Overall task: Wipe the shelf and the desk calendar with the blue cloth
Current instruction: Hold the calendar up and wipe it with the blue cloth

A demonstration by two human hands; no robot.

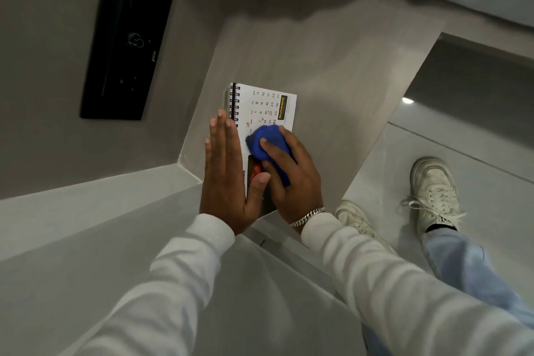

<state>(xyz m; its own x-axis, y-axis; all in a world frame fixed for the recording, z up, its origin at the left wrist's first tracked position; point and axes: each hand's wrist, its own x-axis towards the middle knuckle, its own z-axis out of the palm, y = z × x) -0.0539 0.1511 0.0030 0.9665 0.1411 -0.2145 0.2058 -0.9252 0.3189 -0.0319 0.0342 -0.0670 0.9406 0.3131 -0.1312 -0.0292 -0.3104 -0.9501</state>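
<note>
A white spiral-bound desk calendar [270, 105] stands on the grey shelf [332, 72], its black rings on the left side. My left hand [224, 170] lies flat with straight fingers against the calendar's left edge, thumb curled onto its front, steadying it. My right hand [291, 176] grips a bunched blue cloth [267, 140] and presses it onto the calendar's face, over the lower part of the date grid. The near end of the calendar is hidden under both hands.
A black wall panel [127, 37] with faint symbols is set in the grey wall to the left. A pale ledge [86, 211] runs below the shelf. My white shoes [433, 191] stand on the tiled floor at the right.
</note>
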